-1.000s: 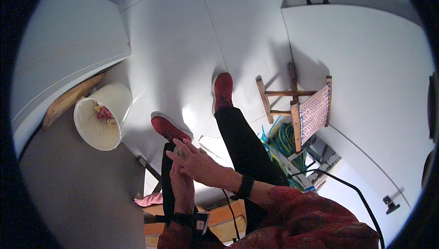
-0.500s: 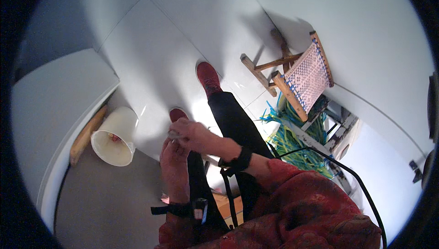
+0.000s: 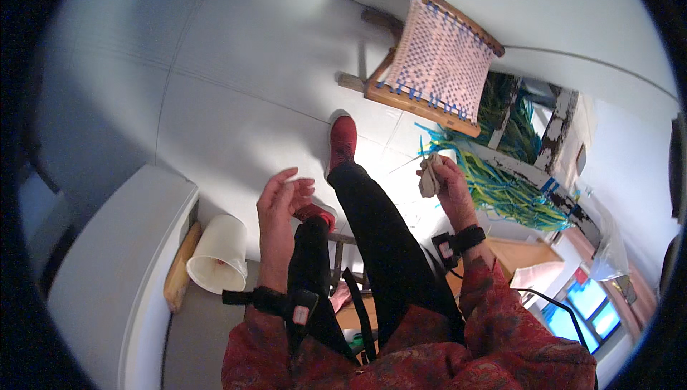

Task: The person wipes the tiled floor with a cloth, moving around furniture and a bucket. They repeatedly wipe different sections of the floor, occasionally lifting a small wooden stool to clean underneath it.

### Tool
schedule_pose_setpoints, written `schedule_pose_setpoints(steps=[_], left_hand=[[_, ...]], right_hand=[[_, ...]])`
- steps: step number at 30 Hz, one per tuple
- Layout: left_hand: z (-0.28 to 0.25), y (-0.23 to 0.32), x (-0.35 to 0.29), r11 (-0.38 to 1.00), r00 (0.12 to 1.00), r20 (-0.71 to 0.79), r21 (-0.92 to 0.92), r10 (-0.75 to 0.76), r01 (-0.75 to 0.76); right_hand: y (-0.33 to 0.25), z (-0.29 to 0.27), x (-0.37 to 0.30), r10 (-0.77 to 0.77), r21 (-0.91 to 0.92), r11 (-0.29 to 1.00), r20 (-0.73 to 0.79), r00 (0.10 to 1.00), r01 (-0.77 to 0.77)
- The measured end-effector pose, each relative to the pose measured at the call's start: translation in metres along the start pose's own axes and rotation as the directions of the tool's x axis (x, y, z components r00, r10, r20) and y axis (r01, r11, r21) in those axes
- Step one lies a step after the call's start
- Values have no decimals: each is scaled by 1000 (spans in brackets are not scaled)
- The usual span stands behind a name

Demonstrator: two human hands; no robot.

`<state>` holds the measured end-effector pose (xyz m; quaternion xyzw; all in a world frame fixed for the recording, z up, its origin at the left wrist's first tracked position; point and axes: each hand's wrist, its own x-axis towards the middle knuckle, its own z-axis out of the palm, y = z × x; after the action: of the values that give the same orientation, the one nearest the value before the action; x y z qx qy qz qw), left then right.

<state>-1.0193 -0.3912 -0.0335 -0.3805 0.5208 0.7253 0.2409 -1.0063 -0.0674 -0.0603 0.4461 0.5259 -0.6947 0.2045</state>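
My right hand [image 3: 452, 184] is closed around a crumpled beige-grey cloth [image 3: 430, 177], which sticks out past the fingertips. It is raised in front of the blue, green and yellow plastic strands [image 3: 512, 193] by the folding stool. My left hand [image 3: 278, 200] is held above my shoe, its fingers parted and bent a little, and nothing shows in it. The two hands are well apart, with my black-trousered legs [image 3: 379, 222] below and between them. Each wrist wears a black strap.
A wooden folding stool [image 3: 444, 61] with a woven pink and blue seat stands at far right. Beside it is a worn wooden frame [image 3: 504, 164]. At left, a white bin [image 3: 217, 254] stands next to a piece of wood [image 3: 183, 268] and a white cabinet [image 3: 122, 247].
My hands were together over my knee; now they have separated. The right has moved to the right with the cloth, and the left has opened. The view has turned, shifting the stool and bin.
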Motion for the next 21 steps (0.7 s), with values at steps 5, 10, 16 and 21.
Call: schedule_pose_setpoints(steps=[5, 10, 16, 21], left_hand=[[67, 33, 58, 982, 989, 135, 171, 56, -79], [142, 68, 104, 924, 972, 231, 358, 53, -135], [207, 49, 149, 808, 960, 235, 530, 153, -259], [236, 35, 198, 915, 893, 446, 383, -65, -124]], right_hand=[[-2, -49, 26, 2, 138, 990, -87, 996, 10], [-16, -73, 51, -66, 229, 966, -222, 973, 118], [-21, -96, 83, -39, 418, 894, -278, 960, 158], [-10, -100, 106, -116, 554, 789, -289, 950, 265]])
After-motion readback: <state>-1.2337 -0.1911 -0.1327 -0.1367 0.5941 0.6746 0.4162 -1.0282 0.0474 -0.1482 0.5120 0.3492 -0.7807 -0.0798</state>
